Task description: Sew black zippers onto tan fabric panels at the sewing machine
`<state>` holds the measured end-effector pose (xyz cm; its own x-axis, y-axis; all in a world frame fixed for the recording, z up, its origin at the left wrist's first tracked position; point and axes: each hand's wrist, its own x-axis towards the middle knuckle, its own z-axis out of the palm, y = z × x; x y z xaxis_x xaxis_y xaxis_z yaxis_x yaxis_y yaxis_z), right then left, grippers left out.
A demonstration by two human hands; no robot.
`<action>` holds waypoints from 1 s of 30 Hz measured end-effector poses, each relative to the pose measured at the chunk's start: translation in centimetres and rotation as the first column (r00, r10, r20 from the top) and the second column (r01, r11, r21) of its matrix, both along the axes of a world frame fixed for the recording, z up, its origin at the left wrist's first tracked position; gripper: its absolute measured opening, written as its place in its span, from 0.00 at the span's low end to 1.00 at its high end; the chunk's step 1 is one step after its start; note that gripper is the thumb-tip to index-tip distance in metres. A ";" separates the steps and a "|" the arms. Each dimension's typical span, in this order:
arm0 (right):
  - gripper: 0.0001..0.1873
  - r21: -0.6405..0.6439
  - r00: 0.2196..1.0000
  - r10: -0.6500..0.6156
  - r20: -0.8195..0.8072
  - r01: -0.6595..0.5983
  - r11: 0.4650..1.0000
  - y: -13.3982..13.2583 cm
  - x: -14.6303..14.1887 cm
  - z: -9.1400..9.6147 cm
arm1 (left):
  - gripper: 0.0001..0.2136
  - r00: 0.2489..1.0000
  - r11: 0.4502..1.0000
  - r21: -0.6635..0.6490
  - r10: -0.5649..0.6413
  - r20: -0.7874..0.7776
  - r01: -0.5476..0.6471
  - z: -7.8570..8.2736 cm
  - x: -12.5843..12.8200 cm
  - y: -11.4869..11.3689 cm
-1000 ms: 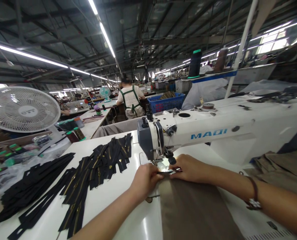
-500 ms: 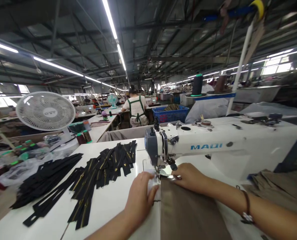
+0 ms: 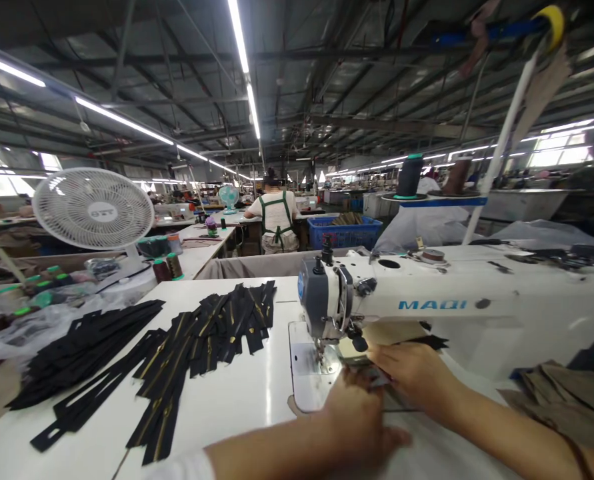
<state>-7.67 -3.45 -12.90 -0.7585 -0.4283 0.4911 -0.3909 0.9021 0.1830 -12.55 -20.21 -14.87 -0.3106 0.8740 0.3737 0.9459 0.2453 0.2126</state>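
Observation:
Just in front of the needle of the white sewing machine is my left hand, smeared by motion. Its fingers bend toward the cloth, and whether they grip it is unclear. My right hand is beside it, under the machine's arm, with its fingertips at the edge of an olive-brown fabric piece. Grey metal, seemingly the blades of thread snips, shows under its fingers, partly hidden. A black strip lies at the fabric's right end. The needle plate is bare at its left side.
Black zippers with gold teeth and black fabric strips lie on the white table. Folded brown cloth is at right. A white fan, thread cones, a blue basket and a seated person are beyond.
The brown fabric that hung in front of the needle now lies behind it, under the machine's arm. My left hand has moved right, close to my right hand. The view has shifted slightly.

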 end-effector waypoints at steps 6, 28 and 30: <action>0.13 -0.098 0.995 0.031 0.096 -0.022 0.995 -2.5 1.3 -2.0 | 0.08 0.999 0.958 0.284 -0.045 -0.020 0.049 0.4 -0.1 -10.6; 0.09 0.065 0.960 -0.035 0.277 0.018 0.998 -4.9 -0.7 -0.1 | 0.11 0.991 0.977 0.174 0.129 -0.034 -0.122 4.0 -1.7 -8.3; 0.09 0.066 0.957 -0.027 0.288 0.008 0.998 -5.0 -1.4 0.1 | 0.11 0.988 0.983 0.119 0.144 -0.052 -0.137 4.0 -1.8 -7.9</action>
<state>-9.07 -8.44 -12.82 -0.8714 -0.4372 0.2224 -0.4200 0.8993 0.1219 -14.32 -28.13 -10.88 -0.4013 0.7735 0.4906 0.9156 0.3538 0.1911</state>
